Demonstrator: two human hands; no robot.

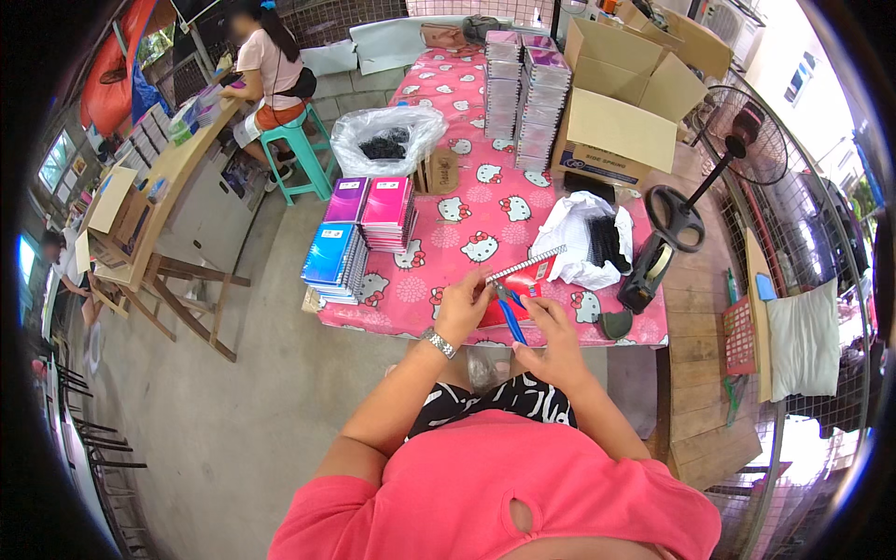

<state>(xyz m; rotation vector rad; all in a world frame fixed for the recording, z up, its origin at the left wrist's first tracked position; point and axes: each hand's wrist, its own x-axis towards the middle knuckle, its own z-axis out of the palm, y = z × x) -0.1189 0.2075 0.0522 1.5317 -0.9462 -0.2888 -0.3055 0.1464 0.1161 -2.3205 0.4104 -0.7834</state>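
Observation:
A red spiral notebook (539,277) lies at the table's near edge, its coil slanting up to the right. At the coil's lower left end, my left hand (462,306) is closed on the notebook's corner. My right hand (553,341) is closed around blue-handled pliers (511,320). Their jaws point up at the coil end, close to my left fingertips; whether they touch the wire is too small to tell. Just beyond the notebook, a white plastic bag (571,233) holds black coils (607,245).
Stacked spiral notebooks (333,254) stand at the left edge of the pink table cover (481,219), with taller stacks (543,103) at the back. A clear bag (350,131), cardboard box (607,140), tape dispenser (644,280) and fan (744,131) surround the work area. Another person (271,70) sits at the far left.

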